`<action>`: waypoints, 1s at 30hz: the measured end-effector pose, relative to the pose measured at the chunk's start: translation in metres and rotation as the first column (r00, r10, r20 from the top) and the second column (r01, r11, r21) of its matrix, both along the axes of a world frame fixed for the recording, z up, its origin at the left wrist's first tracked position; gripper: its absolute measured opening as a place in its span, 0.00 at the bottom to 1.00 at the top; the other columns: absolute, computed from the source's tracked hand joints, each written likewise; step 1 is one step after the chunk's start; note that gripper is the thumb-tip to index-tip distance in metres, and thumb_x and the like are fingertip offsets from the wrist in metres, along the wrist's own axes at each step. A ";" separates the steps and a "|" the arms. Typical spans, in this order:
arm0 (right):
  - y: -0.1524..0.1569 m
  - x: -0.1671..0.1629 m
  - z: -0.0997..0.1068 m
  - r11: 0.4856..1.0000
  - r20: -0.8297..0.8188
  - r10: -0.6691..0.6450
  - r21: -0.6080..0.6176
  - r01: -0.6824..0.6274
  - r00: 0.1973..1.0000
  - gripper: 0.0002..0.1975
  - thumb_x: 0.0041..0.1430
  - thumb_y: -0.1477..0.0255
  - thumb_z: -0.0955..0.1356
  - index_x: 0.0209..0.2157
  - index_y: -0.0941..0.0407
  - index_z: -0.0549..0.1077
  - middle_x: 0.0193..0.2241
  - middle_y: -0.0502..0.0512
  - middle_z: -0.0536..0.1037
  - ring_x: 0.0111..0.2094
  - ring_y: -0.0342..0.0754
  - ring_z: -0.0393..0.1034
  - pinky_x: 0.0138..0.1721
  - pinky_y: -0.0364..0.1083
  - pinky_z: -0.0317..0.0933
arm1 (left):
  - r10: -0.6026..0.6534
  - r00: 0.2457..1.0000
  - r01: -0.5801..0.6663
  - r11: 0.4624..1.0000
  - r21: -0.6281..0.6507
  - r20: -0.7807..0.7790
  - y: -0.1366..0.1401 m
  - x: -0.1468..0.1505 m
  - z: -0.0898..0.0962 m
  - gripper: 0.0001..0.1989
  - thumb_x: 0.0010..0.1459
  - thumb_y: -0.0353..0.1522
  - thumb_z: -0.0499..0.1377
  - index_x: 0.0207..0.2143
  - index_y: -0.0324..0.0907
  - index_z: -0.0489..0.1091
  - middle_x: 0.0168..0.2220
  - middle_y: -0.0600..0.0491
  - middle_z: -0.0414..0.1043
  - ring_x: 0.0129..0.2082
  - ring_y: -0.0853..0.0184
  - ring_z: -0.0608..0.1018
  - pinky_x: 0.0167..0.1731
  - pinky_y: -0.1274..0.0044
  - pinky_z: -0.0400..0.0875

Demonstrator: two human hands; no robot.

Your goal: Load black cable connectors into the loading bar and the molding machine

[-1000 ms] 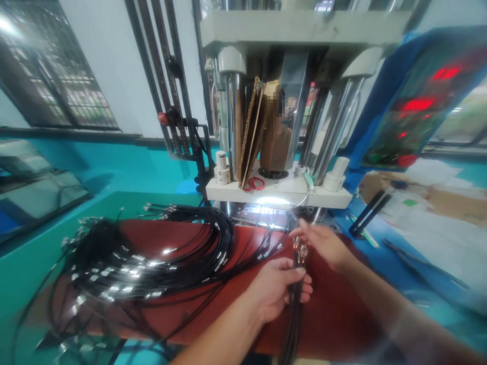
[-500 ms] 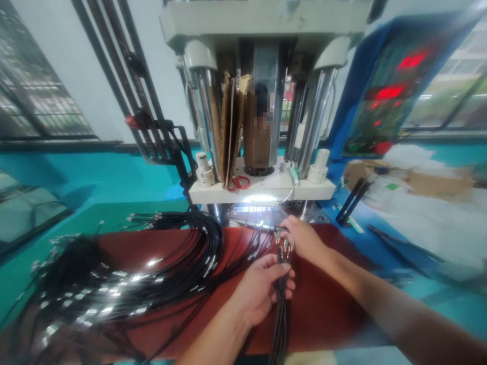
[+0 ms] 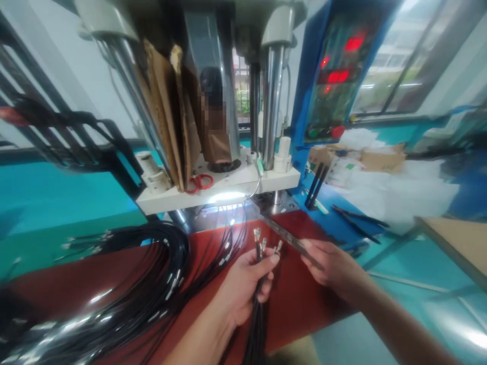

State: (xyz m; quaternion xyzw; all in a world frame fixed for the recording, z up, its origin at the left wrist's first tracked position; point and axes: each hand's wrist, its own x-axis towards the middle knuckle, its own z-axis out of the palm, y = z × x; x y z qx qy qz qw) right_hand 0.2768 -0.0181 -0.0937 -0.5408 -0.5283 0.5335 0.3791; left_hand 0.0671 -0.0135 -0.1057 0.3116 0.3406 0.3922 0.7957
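Note:
My left hand is closed around a bundle of black cables, just below their ends. Small metal connectors fan out above its thumb. To the right, my right hand grips one end of a long, narrow dark metal bar with small notches or fittings along it. The bar slants up and left toward the press bed. Under the lit edge of the white press plate, several thin cables run down onto the red-brown mat.
A large heap of black cables with shiny tags covers the mat's left side. Red-handled scissors and cardboard sheets sit on the press plate. Right stand a blue control panel, black tools, white bags and a table.
The view has swung right. My right hand has drawn back from the connectors and now holds the bar aslant. My left hand still holds the cable bundle, whose ends have spread apart.

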 end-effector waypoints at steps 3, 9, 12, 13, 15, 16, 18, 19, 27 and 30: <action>-0.013 -0.016 0.008 0.988 -0.259 -0.123 -0.124 0.093 0.958 0.19 0.62 0.56 0.61 0.32 0.60 0.65 0.17 0.49 0.58 0.16 0.38 0.48 0.19 0.41 0.42 | 0.015 1.000 -0.015 1.000 -0.017 0.018 0.002 0.001 0.001 0.17 0.54 0.31 0.68 0.41 0.33 0.66 0.31 0.49 0.64 0.23 0.71 0.68 0.17 0.84 0.64; -0.011 -0.039 0.008 0.976 -0.325 -0.216 -0.078 0.201 0.921 0.19 0.62 0.58 0.62 0.35 0.62 0.67 0.15 0.47 0.57 0.15 0.37 0.48 0.16 0.40 0.40 | 0.001 0.999 0.001 0.999 -0.041 0.040 0.004 0.004 0.002 0.13 0.58 0.32 0.66 0.38 0.31 0.68 0.33 0.45 0.66 0.26 0.69 0.69 0.21 0.83 0.67; -0.008 -0.043 -0.001 0.967 -0.280 -0.251 -0.028 0.253 0.927 0.19 0.63 0.56 0.61 0.37 0.60 0.67 0.14 0.47 0.58 0.14 0.37 0.48 0.16 0.40 0.41 | 0.009 1.000 -0.010 1.000 -0.028 -0.011 0.003 0.005 0.002 0.15 0.55 0.33 0.68 0.36 0.32 0.67 0.30 0.48 0.65 0.24 0.70 0.67 0.19 0.83 0.64; -0.008 -0.043 -0.003 0.965 -0.255 -0.261 -0.029 0.262 0.931 0.20 0.64 0.56 0.60 0.37 0.60 0.66 0.14 0.47 0.58 0.14 0.37 0.48 0.16 0.40 0.41 | 0.005 0.999 -0.006 1.000 -0.014 -0.042 0.002 0.006 0.003 0.16 0.53 0.33 0.69 0.36 0.32 0.67 0.29 0.49 0.65 0.23 0.71 0.66 0.19 0.84 0.63; -0.009 -0.042 -0.005 0.962 -0.234 -0.271 -0.040 0.269 0.934 0.20 0.64 0.56 0.59 0.37 0.60 0.67 0.13 0.47 0.58 0.14 0.37 0.48 0.15 0.39 0.41 | 0.001 0.991 0.002 1.000 0.021 -0.131 0.001 0.007 0.004 0.18 0.50 0.34 0.70 0.35 0.33 0.66 0.27 0.51 0.64 0.21 0.72 0.65 0.18 0.84 0.62; -0.010 -0.042 -0.006 0.964 -0.237 -0.265 -0.044 0.262 0.935 0.21 0.64 0.56 0.59 0.37 0.60 0.67 0.13 0.47 0.58 0.14 0.37 0.47 0.15 0.39 0.40 | 0.000 0.983 0.007 0.999 0.039 -0.182 -0.001 0.008 0.005 0.18 0.49 0.34 0.70 0.35 0.33 0.65 0.26 0.52 0.64 0.21 0.72 0.65 0.17 0.84 0.61; -0.012 -0.041 -0.007 0.967 -0.259 -0.255 -0.049 0.251 0.932 0.21 0.64 0.55 0.59 0.38 0.60 0.67 0.12 0.46 0.56 0.13 0.37 0.46 0.15 0.40 0.39 | -0.009 0.964 0.031 0.996 0.078 -0.267 -0.003 0.011 0.005 0.19 0.48 0.35 0.69 0.34 0.34 0.65 0.24 0.52 0.63 0.20 0.72 0.64 0.16 0.85 0.59; -0.012 -0.041 -0.007 0.966 -0.275 -0.260 -0.055 0.254 0.926 0.21 0.64 0.55 0.60 0.38 0.60 0.67 0.12 0.46 0.56 0.13 0.37 0.46 0.14 0.40 0.38 | -0.015 0.956 0.046 0.994 0.098 -0.294 -0.004 0.012 0.005 0.18 0.47 0.35 0.68 0.34 0.34 0.65 0.24 0.53 0.63 0.19 0.72 0.64 0.16 0.85 0.59; -0.011 -0.042 -0.012 0.948 -0.329 -0.314 -0.151 0.279 0.891 0.22 0.59 0.54 0.64 0.45 0.57 0.68 0.26 0.50 0.66 0.16 0.34 0.50 0.14 0.36 0.40 | -0.020 0.925 0.081 0.986 0.145 -0.379 -0.004 0.019 0.004 0.14 0.47 0.32 0.64 0.32 0.35 0.63 0.22 0.54 0.63 0.19 0.72 0.63 0.15 0.85 0.59; -0.011 -0.043 -0.011 0.962 -0.317 -0.273 -0.112 0.250 0.908 0.22 0.60 0.54 0.63 0.43 0.59 0.68 0.30 0.53 0.67 0.15 0.33 0.49 0.13 0.37 0.39 | -0.037 0.922 0.101 0.984 0.147 -0.386 -0.004 0.018 0.003 0.14 0.47 0.33 0.64 0.32 0.35 0.64 0.23 0.54 0.63 0.19 0.72 0.64 0.15 0.85 0.59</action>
